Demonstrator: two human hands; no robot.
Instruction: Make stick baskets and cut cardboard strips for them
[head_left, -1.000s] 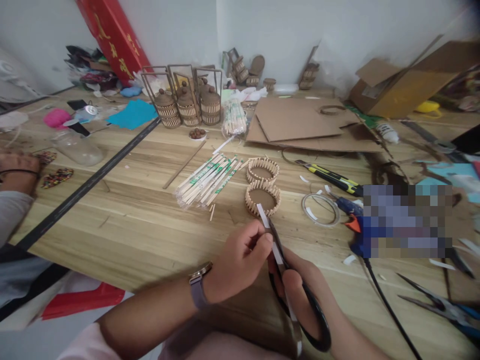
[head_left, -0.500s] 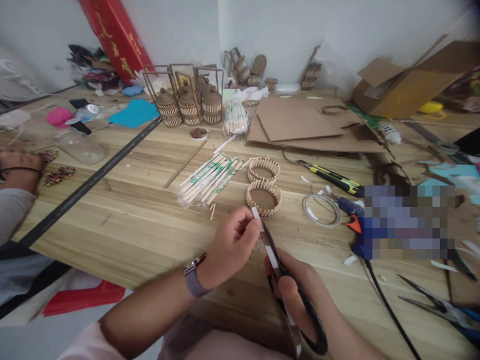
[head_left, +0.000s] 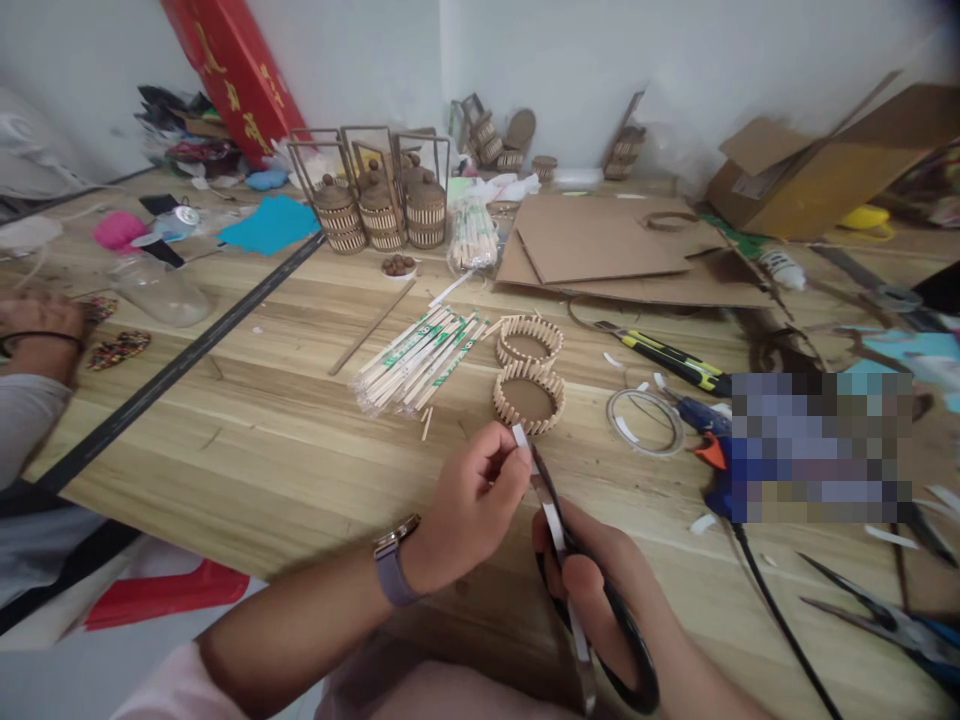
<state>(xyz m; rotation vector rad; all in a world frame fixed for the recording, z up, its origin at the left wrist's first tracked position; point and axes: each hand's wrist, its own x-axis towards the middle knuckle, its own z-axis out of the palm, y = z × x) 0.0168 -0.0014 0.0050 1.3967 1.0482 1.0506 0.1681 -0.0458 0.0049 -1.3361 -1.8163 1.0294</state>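
Observation:
My left hand (head_left: pixel 480 492), a watch on its wrist, pinches the upper end of a narrow strip (head_left: pixel 553 522) with white pieces along its brownish face. From there the strip slants down past my right hand (head_left: pixel 604 560) and hangs below it. Black-handled scissors (head_left: pixel 634 655) are in my right hand, fingers through the handles. Their blades point up beside the strip, near my left fingertips; whether they touch it I cannot tell. Just beyond the fingertips stands a round tray edged with short sticks (head_left: pixel 529 400), touching a similar stick-edged ring (head_left: pixel 528 342) behind it.
Paper-wrapped chopsticks (head_left: pixel 424 358) lie left of the rings. On the right are a tape roll (head_left: pixel 645 421), a utility knife (head_left: pixel 667 358), a glue gun (head_left: pixel 716 455) with its cord, and pliers (head_left: pixel 889 615). Cardboard sheets (head_left: pixel 600 245) lie behind. Another person's hand (head_left: pixel 41 325) rests far left.
Both my hands have shifted very slightly right and down in view, with the strip and scissors. Their grips look the same, and the table items keep their places.

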